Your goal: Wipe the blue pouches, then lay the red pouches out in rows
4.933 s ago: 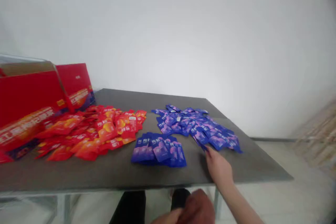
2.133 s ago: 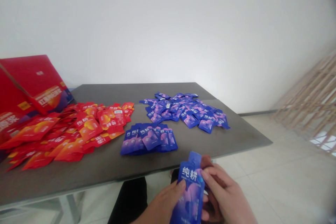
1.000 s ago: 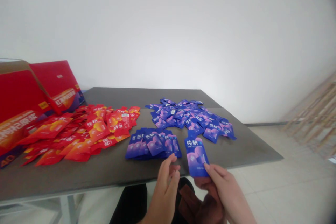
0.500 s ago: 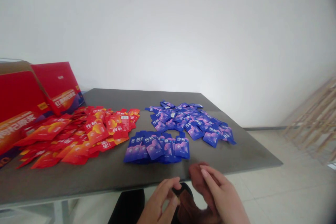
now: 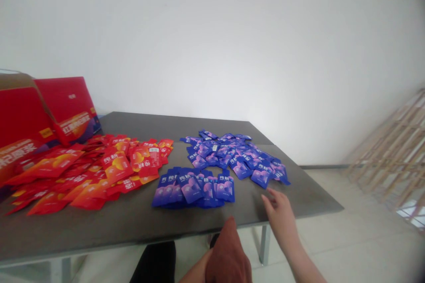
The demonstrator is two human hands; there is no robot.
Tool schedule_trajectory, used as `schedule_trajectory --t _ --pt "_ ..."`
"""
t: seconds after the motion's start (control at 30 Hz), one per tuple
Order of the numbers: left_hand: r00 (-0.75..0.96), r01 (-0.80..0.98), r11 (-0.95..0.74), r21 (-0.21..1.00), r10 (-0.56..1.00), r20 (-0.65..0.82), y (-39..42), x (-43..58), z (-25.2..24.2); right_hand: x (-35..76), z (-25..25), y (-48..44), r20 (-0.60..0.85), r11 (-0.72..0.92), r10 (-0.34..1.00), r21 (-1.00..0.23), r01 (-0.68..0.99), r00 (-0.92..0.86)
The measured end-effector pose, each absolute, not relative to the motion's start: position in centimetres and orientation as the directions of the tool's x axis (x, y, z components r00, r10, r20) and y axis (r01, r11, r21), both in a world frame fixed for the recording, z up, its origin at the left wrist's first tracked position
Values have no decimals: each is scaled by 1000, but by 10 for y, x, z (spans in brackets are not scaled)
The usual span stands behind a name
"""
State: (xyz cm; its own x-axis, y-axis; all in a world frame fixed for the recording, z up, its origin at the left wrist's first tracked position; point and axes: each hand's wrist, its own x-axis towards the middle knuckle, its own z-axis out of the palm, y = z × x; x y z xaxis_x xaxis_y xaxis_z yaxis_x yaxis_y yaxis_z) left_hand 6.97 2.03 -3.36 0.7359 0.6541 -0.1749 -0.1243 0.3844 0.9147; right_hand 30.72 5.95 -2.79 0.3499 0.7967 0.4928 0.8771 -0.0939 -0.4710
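Observation:
My right hand (image 5: 280,213) reaches over the near edge of the dark table (image 5: 133,223), fingers apart and holding nothing. It is a little short of the loose pile of blue packets (image 5: 236,154). A tidier fanned row of blue packets (image 5: 194,188) lies to its left. Low in view, a brown cloth-like thing (image 5: 229,256) covers my left hand, of which only a bit of forearm (image 5: 195,275) shows; its fingers are hidden.
A large heap of red and orange packets (image 5: 93,170) covers the table's left side, beside an open red carton (image 5: 40,112). A wooden lattice rack (image 5: 392,146) leans at the far right on the tiled floor. My dark trouser leg (image 5: 154,265) shows below the table.
The blue packet that my hands held has joined the right end of the fanned row. My right hand then moved out over the table toward the loose blue pile; my left dropped behind the brown thing.

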Motion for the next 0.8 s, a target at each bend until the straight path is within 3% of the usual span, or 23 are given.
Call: schedule_trajectory --t 0.23,0.43,0.6,0.8 --pt "753 -112 398 911 632 -184 45 109 -44 336 -32 119 458 -111 875 -122 986 155" --pt "849 -7 448 894 475 -232 53 129 -53 339 -31 116 369 -185 915 24 982 163" --pt "864 -7 447 894 454 -220 61 146 -52 344 -23 99 378 -232 902 18 973 208" --pt "844 -54 439 897 500 -194 50 115 -56 346 1 50 455 -401 775 -183 897 439"
